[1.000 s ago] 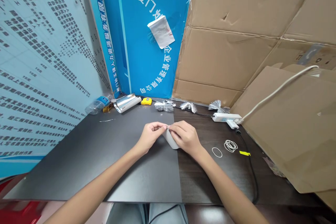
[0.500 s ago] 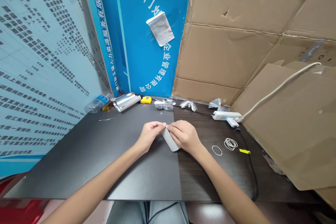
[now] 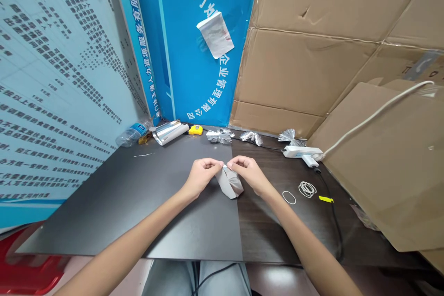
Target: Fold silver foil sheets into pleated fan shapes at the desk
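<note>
In the middle of the frame, our left hand (image 3: pixel 204 177) and our right hand (image 3: pixel 249 175) each pinch the top of a folded grey sheet (image 3: pixel 227 184). At top centre, we read 企业管理有限公司 in white on a blue board (image 3: pixel 194 74), where a white paper (image 3: pixel 216 36) hides some signs. The pale blue poster (image 3: pixel 52 78) at left says 15元.
</note>
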The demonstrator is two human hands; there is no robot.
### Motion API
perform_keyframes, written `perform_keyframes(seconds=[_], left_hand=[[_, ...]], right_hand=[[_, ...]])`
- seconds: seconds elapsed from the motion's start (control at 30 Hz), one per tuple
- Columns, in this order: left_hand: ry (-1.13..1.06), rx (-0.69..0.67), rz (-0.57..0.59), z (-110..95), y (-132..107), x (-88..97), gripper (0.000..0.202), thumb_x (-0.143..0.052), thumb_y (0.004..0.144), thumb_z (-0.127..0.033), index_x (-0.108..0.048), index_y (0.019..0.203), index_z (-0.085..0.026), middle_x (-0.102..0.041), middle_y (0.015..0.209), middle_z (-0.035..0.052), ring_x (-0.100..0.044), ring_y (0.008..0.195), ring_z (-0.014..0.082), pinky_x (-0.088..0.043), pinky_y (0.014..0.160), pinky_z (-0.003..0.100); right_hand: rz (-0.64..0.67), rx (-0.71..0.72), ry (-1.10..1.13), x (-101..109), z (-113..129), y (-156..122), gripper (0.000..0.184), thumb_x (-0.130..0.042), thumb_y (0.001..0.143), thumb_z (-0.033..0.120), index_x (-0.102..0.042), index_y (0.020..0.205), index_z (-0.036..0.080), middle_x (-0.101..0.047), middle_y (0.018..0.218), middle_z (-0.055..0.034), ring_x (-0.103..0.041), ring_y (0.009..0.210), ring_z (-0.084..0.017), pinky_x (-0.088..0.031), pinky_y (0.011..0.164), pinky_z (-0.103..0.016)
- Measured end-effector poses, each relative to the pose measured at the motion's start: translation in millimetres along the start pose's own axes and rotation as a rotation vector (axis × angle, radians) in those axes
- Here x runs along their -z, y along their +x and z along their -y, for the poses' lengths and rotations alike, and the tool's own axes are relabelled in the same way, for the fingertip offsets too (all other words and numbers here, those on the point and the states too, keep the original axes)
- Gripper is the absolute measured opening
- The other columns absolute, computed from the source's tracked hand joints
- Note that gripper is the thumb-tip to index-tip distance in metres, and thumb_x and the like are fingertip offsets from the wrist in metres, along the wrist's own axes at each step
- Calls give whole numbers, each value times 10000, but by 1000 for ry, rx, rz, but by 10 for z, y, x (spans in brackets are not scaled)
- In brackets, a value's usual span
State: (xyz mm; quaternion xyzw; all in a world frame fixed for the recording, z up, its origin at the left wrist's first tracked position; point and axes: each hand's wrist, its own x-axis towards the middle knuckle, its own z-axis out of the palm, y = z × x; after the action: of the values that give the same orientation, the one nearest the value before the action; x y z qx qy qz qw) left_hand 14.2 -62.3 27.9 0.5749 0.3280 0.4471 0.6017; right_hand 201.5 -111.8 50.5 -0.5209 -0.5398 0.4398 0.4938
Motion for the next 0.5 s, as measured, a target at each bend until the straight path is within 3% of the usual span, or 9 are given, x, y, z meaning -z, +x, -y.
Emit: perform_keyframes(seconds=[0.5], left_hand=[[18, 9, 34, 28, -3, -10, 294, -826, 768, -426, -800, 808, -135, -775, 804, 74, -644, 720, 172, -481, 697, 266]], right_hand=[[28, -63, 10, -49, 75, -43, 306, -802, 747, 446, -733, 767, 148, -646, 730, -14, -516, 689, -133, -398, 681, -279]])
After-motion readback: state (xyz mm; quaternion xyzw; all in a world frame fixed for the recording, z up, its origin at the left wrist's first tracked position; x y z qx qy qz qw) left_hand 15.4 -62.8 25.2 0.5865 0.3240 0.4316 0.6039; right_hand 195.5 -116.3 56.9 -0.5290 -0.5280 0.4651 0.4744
